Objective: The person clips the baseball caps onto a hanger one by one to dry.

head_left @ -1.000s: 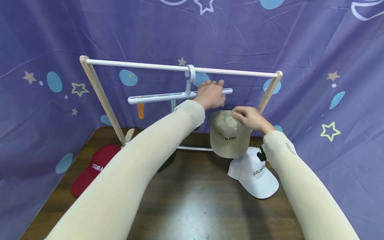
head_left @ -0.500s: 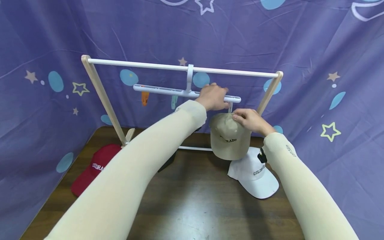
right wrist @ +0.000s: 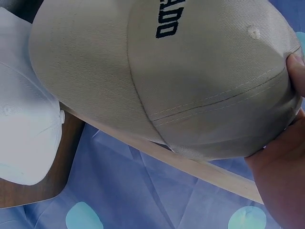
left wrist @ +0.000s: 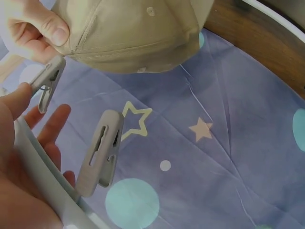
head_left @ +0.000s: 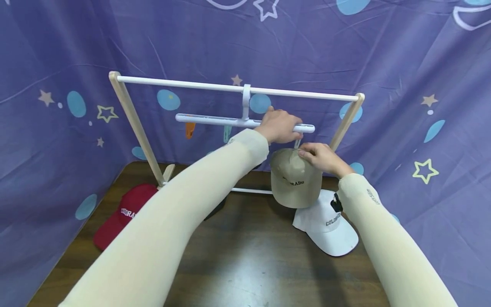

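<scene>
My left hand (head_left: 281,125) reaches around the right end of the pale blue hanger bar (head_left: 215,120), which hangs from the rack's white rod. In the left wrist view its thumb and a finger pinch a grey clip (left wrist: 50,78), whose tip lies close to the cap's crown. A second grey clip (left wrist: 97,157) dangles from the bar beside it. My right hand (head_left: 324,157) holds a beige cap (head_left: 297,183) by the top of its crown, thumb in front. The cap hangs brim down just below the pinched clip, its dark lettering facing me.
A white cap (head_left: 326,226) lies on the wooden table (head_left: 245,264) beneath the beige one. At the left is a red cap (head_left: 128,209); a dark item (head_left: 216,209) is mostly behind my left arm. Orange (head_left: 189,130) and teal (head_left: 227,133) clips hang from the bar.
The hanger bar has swung on its hook, its right end coming lower and to the right. My left hand moved slightly right and down with it. The beige cap sank a little in my right hand.
</scene>
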Available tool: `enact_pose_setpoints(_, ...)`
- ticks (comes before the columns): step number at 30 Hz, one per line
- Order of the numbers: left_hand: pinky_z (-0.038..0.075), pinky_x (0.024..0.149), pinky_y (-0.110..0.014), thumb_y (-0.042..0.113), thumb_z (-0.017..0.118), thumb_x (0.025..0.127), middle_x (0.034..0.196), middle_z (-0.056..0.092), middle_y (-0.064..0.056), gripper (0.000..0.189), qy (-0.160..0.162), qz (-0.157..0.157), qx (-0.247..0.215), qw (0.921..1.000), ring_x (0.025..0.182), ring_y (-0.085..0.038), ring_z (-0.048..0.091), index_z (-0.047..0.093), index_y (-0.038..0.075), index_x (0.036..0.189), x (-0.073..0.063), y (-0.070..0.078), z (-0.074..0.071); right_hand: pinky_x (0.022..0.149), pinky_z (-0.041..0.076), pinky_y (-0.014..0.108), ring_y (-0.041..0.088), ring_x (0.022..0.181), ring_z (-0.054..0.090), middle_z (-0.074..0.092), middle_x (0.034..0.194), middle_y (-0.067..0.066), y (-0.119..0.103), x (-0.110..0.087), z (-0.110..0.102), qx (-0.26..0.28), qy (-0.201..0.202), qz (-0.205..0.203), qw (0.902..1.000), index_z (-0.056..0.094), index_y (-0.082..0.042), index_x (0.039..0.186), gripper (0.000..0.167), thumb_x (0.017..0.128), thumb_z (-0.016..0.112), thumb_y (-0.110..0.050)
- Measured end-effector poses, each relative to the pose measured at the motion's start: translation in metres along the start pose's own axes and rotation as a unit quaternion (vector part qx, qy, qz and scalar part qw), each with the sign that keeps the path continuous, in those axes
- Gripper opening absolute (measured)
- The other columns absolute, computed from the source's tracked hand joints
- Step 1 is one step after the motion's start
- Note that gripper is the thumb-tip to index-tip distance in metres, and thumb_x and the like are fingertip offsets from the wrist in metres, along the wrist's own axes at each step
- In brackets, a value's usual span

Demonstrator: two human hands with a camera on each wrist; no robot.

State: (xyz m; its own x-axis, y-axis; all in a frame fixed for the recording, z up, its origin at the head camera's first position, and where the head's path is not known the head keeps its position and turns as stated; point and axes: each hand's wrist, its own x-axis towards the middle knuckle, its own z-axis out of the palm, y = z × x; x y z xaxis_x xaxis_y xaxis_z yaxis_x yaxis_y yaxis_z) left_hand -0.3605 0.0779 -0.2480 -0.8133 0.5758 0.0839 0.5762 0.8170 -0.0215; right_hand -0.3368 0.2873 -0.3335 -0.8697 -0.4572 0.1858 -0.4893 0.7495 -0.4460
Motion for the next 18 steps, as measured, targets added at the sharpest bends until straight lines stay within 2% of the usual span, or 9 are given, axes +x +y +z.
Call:
enact_pose_setpoints(3,0.037,0.112,-0.051,0.053,0.058,0.106,0.136,0.07,0.005,0.05,0.001,0.006,-0.009,0.9999,0.125,-0.022,0.063,0.059,0.029,0.151,0.0,0.001,0.0,0.093,0.05,0.05,0.031,0.104,0.065,0.075,0.114,0.015,0.001,-0.001,0.0,0.004,0.003,0.002,1.0,0.075,-0.006,0.121,0.026,0.111,0.057,-0.022)
enact_pose_setpoints(7,0.043,0.112,-0.049,0.047,0.06,0.106,0.141,0.068,0.001,0.049,0.004,0.01,-0.013,0.9999,0.129,-0.024,0.063,0.062,0.024,0.149,0.001,0.0,0.0,0.093,0.05,0.05,0.032,0.106,0.066,0.075,0.116,0.016,0.001,-0.003,0.001,0.013,0.011,0.007,0.9998,0.076,-0.006,0.121,0.025,0.111,0.058,-0.022)
enact_pose_setpoints(12,0.049,0.108,-0.046,0.04,0.06,0.106,0.144,0.067,-0.001,0.047,0.006,0.004,-0.024,0.9997,0.13,-0.025,0.063,0.062,0.02,0.149,0.001,-0.001,0.0,0.088,0.049,0.046,0.027,0.098,0.063,0.074,0.108,0.011,0.0,-0.007,0.004,0.024,0.023,0.003,0.9994,0.077,-0.01,0.116,0.023,0.111,0.058,-0.024)
enact_pose_setpoints(18,0.047,0.109,-0.045,0.037,0.059,0.106,0.146,0.065,-0.002,0.048,0.003,0.005,-0.032,0.9995,0.132,-0.025,0.062,0.059,0.019,0.152,-0.001,-0.002,-0.001,0.084,0.047,0.042,0.025,0.092,0.06,0.073,0.101,0.009,-0.002,-0.011,0.006,0.03,0.044,-0.007,0.9985,0.077,-0.011,0.111,0.021,0.111,0.059,-0.022)
